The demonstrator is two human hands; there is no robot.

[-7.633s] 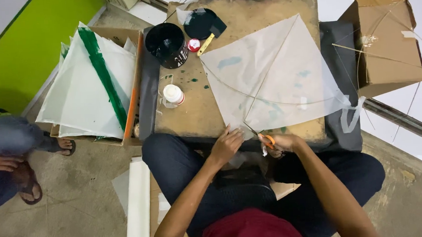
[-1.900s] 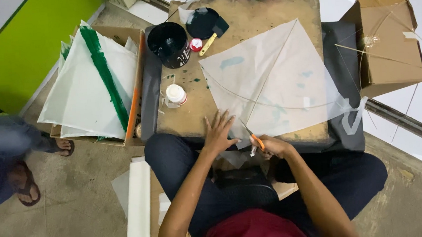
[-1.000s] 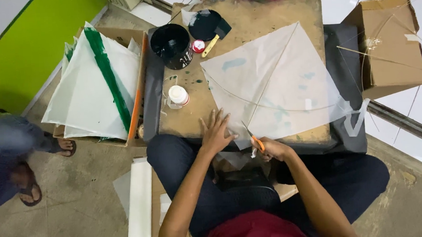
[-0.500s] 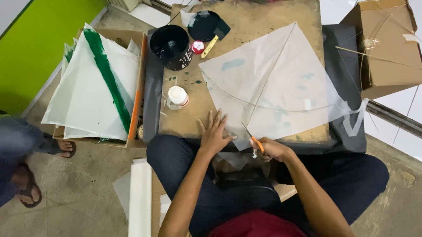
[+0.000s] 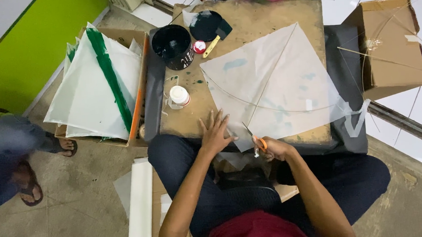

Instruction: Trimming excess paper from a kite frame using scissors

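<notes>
Left hand (image 5: 215, 132) flat (fingers spread) on kite (image 5: 272, 86) | right hand (image 5: 275, 149) grips scissors (image 5: 256, 140)

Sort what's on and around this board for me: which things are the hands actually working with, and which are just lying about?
In use:
- white kite, flat on the board
- left hand, pressing its lower corner
- right hand, holding orange-handled scissors at that corner

Lying about:
- black bucket
- small white jar
- brush
- stack of finished kites
- cardboard box
- paper roll
</notes>
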